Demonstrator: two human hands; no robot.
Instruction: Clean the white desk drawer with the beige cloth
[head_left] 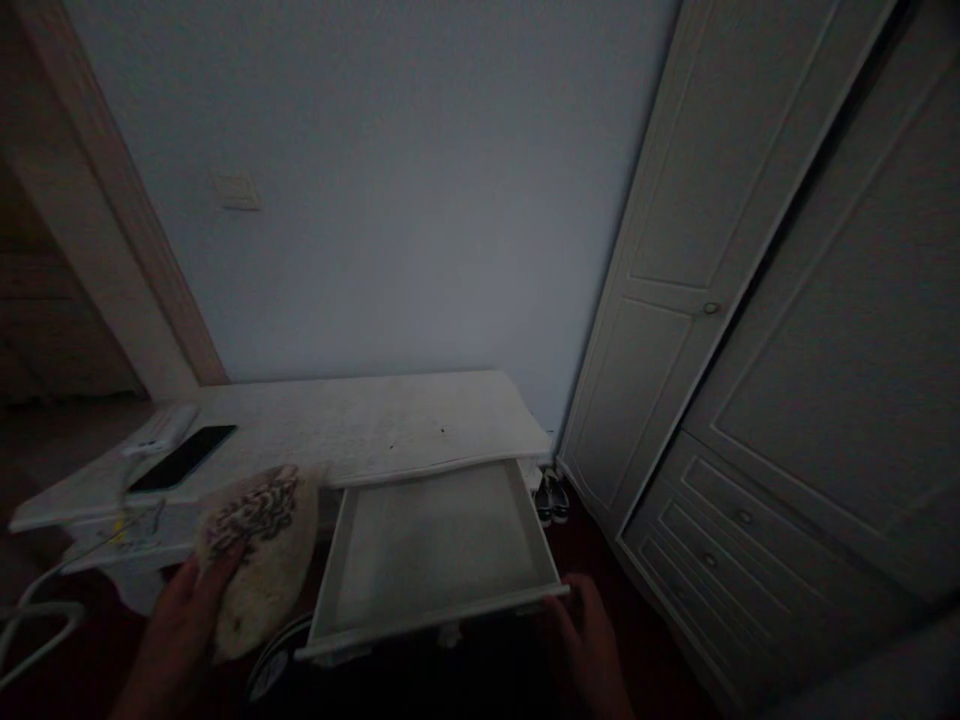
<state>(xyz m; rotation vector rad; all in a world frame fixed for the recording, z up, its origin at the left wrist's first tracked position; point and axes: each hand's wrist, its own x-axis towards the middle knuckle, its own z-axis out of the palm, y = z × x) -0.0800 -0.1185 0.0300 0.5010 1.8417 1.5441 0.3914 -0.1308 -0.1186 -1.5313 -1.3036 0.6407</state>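
My left hand [193, 600] grips a cream, soft-looking item [266, 580] with a dark wavy pattern near its top; its exact kind is hard to make out in the dim light. It hangs at the left of a white drawer [442, 550], which is pulled out from a white table [375, 415] and shows a bare bottom. At the drawer's front right corner, my right hand [585, 630] has its fingers closed over the edge. A small knob [449, 635] sits on the drawer front.
A dark phone [184, 458] and a white box-like item [161, 430] lie on the table's left end. Shoes [552, 497] stand on the floor by the table's right side. A wardrobe [660, 330] with drawers rises at the right. A white curved tube [45, 610] is at lower left.
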